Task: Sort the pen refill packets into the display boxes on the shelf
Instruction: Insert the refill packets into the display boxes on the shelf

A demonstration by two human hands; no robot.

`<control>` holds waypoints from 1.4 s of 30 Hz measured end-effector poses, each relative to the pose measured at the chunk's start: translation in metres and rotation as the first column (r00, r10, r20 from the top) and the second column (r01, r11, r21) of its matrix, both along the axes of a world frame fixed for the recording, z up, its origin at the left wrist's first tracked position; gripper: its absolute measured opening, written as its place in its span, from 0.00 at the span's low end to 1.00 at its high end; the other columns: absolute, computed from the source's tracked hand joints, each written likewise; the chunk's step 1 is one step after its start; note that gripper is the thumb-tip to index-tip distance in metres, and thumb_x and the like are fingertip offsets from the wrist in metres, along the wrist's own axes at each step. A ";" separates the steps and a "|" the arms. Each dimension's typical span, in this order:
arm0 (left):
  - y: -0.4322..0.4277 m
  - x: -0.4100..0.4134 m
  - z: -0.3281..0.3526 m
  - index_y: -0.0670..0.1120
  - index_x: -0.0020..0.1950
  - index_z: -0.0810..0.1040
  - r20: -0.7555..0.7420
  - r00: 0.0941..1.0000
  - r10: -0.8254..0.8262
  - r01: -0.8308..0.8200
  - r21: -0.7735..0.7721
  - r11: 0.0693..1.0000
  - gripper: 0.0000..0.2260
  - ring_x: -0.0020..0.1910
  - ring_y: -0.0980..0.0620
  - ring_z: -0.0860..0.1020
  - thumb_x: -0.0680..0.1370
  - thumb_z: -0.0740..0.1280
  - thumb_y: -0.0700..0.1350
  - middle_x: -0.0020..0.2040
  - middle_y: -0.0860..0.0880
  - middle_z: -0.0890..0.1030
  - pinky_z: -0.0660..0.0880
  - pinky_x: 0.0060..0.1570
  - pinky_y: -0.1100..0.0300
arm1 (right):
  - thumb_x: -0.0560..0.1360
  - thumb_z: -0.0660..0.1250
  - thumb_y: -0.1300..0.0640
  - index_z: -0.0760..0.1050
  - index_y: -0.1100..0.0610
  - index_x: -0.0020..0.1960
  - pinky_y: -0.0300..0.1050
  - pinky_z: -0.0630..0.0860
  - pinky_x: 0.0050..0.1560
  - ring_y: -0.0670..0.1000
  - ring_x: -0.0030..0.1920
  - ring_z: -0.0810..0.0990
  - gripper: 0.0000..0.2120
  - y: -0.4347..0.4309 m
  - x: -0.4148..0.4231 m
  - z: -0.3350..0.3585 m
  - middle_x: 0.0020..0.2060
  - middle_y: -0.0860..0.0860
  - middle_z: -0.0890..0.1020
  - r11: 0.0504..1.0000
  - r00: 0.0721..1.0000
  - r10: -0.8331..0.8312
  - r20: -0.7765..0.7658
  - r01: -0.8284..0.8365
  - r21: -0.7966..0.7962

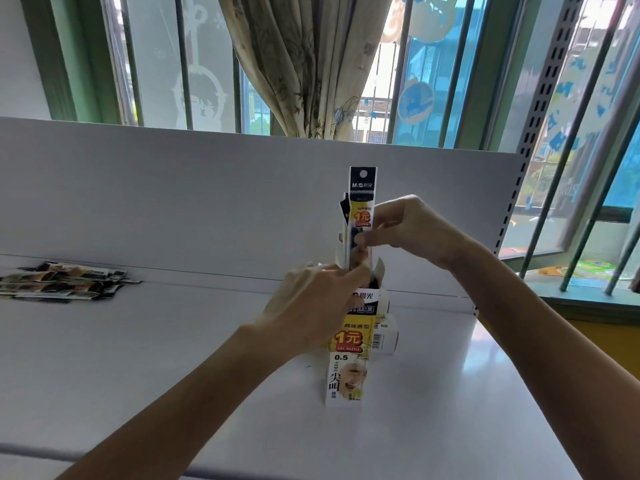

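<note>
Nearest: two bare forearms reach in, the left from the bottom left corner, the right from the right edge. Both meet over a tall, narrow display box [349,370] standing upright on the white shelf [173,358], a little right of centre. The box front is white and yellow with a "1元" mark and "0.5" printed below it.

Left hand [311,306] is at the upper part of the box, back of the hand toward the camera. Its fingers [348,276] are curled round the box near the open top flaps, clamped on it.

Right hand [412,226] is higher, just above the box mouth. Its fingers [372,239] are pinched together on a single refill packet [362,202], a long black and yellow strip held upright with its hang-hole end on top. The lower end of the strip is down in the open top of the box; how deep it sits cannot be told.

Just behind that strip, the edges of other packets [342,213] stick up out of the same box.

Directly behind the box, touching or nearly so, is a second white box [389,337] with a barcode on its side.

Far left on the shelf, well apart from the hands, a loose pile of packets [65,282] lies flat near the foot of the back panel [173,188].

Beyond: a perforated metal upright [543,98] at the right end of the panel, then a barred window [183,64] with a patterned curtain [301,64] gathered at its centre.
</note>
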State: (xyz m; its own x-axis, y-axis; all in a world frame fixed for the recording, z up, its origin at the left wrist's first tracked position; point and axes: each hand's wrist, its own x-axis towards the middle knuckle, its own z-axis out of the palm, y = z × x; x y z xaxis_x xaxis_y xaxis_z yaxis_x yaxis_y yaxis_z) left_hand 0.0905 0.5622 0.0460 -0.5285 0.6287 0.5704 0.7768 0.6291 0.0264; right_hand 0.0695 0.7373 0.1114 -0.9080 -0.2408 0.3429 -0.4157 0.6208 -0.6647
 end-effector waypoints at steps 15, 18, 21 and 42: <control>0.006 -0.010 -0.023 0.46 0.49 0.76 -0.188 0.982 -0.022 0.050 0.146 0.988 0.05 0.43 0.49 0.82 0.76 0.63 0.45 0.43 0.51 0.83 0.74 0.41 0.52 | 0.67 0.73 0.62 0.80 0.57 0.39 0.35 0.71 0.30 0.46 0.31 0.72 0.03 -0.013 0.005 -0.005 0.32 0.49 0.78 0.911 0.993 -0.116 0.021 0.098 0.400; 0.009 -0.010 -0.028 0.47 0.51 0.77 -0.163 0.987 0.013 0.020 0.201 0.979 0.09 0.44 0.50 0.81 0.76 0.59 0.47 0.44 0.50 0.83 0.75 0.42 0.53 | 0.65 0.71 0.65 0.79 0.56 0.35 0.34 0.70 0.28 0.46 0.30 0.74 0.05 -0.018 0.006 -0.008 0.30 0.48 0.77 0.887 0.988 -0.157 0.001 0.141 0.440; 0.008 -0.011 -0.030 0.47 0.53 0.78 -0.157 0.987 0.044 -0.010 0.211 0.977 0.14 0.42 0.50 0.80 0.75 0.56 0.49 0.45 0.49 0.82 0.77 0.41 0.53 | 0.67 0.73 0.60 0.82 0.56 0.41 0.33 0.73 0.32 0.46 0.32 0.76 0.03 -0.015 0.011 -0.004 0.33 0.48 0.80 0.903 0.992 -0.096 -0.081 0.122 0.411; -0.002 0.000 -0.038 0.44 0.52 0.74 -0.131 0.991 0.038 0.011 0.355 0.935 0.11 0.43 0.49 0.81 0.73 0.66 0.47 0.46 0.48 0.83 0.70 0.46 0.57 | 0.73 0.56 0.65 0.63 0.52 0.31 0.40 0.65 0.28 0.48 0.30 0.69 0.14 -0.054 0.031 -0.006 0.32 0.50 0.69 0.631 0.982 -0.189 0.011 0.113 0.768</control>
State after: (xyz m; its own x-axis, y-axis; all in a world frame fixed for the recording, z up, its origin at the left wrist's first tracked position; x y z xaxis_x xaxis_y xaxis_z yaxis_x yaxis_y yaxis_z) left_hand 0.0901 0.5600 0.0084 -0.4388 0.3661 0.8207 0.7803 0.6081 0.1459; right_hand 0.1004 0.6830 0.1056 -0.9709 -0.2381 0.0244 -0.2368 0.9705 0.0462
